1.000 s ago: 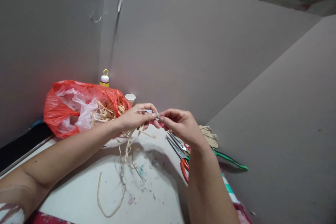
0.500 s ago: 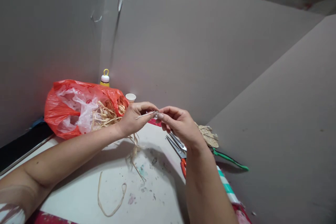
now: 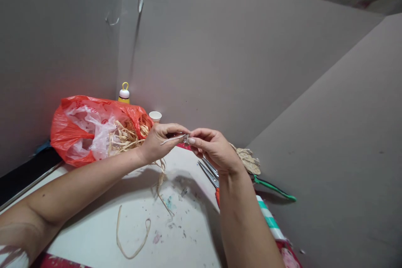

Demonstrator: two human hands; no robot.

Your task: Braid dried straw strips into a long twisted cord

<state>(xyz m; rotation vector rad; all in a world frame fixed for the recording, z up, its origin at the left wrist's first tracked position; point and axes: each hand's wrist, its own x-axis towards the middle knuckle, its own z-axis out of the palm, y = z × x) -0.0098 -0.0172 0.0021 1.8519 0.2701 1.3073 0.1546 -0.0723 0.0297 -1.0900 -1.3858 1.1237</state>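
Note:
Above the table, my left hand and my right hand meet fingertip to fingertip. Both are closed in a pinch on a thin pale raffia strand. Its tail lies across my left thumb, and a small bunched bit shows between the fingertips; its details are too small to make out. Below my left hand, loose raffia trails onto the white table. One separate raffia strand lies curved near the front. Scissors with orange handles lie partly hidden behind my right forearm.
A red plastic bag stuffed with raffia lies at the left back. Behind it stand a yellow bottle and a paper cup. Right of my right arm are a woven braided piece, a green-handled tool and a green-striped packet.
Both hands keep their pinch at nearly the same spot, with the fingers shifting slightly around the strand. The whole view has slid a little.

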